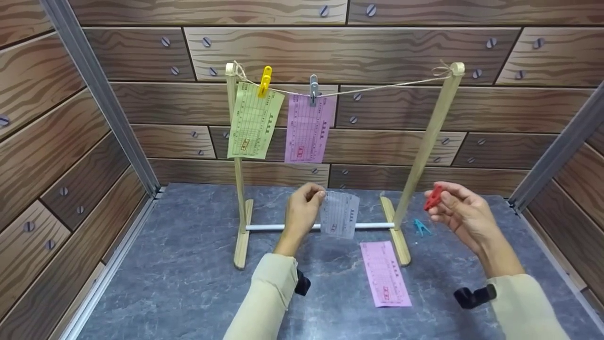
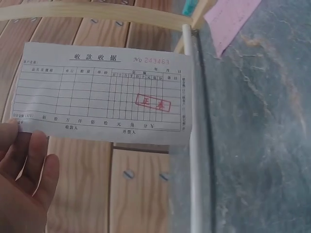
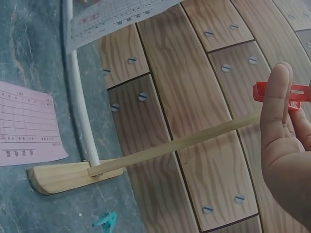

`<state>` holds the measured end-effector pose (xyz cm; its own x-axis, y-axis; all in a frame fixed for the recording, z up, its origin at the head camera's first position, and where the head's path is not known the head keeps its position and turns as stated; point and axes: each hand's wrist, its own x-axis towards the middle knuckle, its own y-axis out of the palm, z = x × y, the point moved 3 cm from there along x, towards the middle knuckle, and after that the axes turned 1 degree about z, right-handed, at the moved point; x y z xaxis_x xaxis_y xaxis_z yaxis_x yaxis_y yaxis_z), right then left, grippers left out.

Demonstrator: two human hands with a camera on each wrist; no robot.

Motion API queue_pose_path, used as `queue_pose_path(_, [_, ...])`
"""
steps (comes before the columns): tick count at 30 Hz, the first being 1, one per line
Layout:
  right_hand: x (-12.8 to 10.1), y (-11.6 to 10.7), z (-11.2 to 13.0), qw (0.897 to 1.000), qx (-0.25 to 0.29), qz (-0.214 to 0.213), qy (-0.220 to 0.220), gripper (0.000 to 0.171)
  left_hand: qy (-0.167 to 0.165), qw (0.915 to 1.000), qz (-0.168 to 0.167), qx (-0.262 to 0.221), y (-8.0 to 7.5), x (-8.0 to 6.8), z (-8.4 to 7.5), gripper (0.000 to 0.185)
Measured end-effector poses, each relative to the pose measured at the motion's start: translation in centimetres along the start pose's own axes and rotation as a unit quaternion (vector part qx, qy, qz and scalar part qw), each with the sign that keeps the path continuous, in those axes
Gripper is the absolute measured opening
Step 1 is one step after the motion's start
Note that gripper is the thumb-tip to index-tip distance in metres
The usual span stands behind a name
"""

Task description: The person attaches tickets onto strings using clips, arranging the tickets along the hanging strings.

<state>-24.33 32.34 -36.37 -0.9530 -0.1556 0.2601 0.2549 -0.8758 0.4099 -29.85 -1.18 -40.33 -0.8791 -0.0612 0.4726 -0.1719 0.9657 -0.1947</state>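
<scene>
Two receipts, a green one [image 1: 255,120] and a pink one [image 1: 309,128], hang pegged on the string [image 1: 377,88] above, while the left hand [image 1: 304,208] pinches a white receipt [image 1: 340,215] before the rack's white bar [image 1: 264,227] and the right hand [image 1: 460,210] pinches a red clothespin [image 1: 433,197], with a teal clothespin [image 1: 421,227] and another pink receipt [image 1: 384,274] lying on the worktop [image 1: 179,274].

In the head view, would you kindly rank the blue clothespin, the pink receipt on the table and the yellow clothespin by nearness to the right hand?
1. blue clothespin, on the table just below-left of the right hand.
2. pink receipt, flat on the table, lower left.
3. yellow clothespin, on the string, far upper left.
</scene>
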Motion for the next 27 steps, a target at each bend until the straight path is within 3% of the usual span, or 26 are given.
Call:
queue_pose_path(10, [0.5,1.2,0.9,1.000,-0.012,0.002,-0.006,0.024,0.017,0.9997,0.000,-0.016,-0.3,0.7,-1.6,0.006])
queue_pose_path(15, [0.8,1.8,1.3,1.000,-0.026,0.006,-0.015,0.025,0.041,0.9988,-0.005,-0.026,-0.5,1.0,-2.2,0.006])
queue_pose_path(27, [1.2,2.9,2.2,0.998,-0.051,0.016,-0.016,0.024,0.077,0.9970,-0.009,0.000,-0.4,1.5,-3.5,0.005])
